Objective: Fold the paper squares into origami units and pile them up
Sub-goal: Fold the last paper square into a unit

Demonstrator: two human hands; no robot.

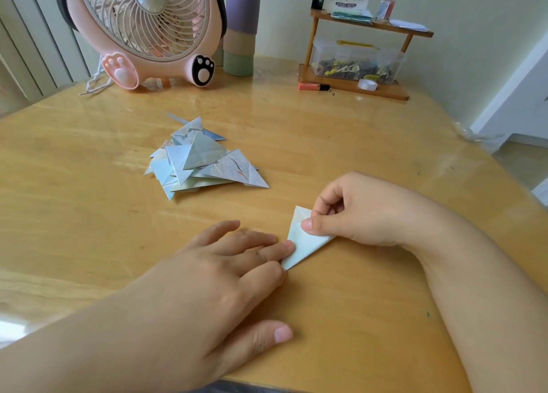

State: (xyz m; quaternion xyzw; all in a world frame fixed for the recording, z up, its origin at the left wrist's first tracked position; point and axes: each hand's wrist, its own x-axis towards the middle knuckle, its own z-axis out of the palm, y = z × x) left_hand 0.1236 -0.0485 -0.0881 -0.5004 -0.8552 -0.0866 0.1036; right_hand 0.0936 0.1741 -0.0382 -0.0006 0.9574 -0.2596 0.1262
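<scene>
Pale folded paper (305,244) pinched by right hand (355,212); left hand (225,271) apparently pressing edge.

You are looking down at a glossy wooden counter (341,143) that is catching soft daylight along its far edge. A pale cream wall (462,10) is rising behind it, with vertical blinds (32,46) hanging at the far left. At the right, white furniture (516,96) is standing against the wall, with a strip of pale floor (522,164) showing below it.
</scene>
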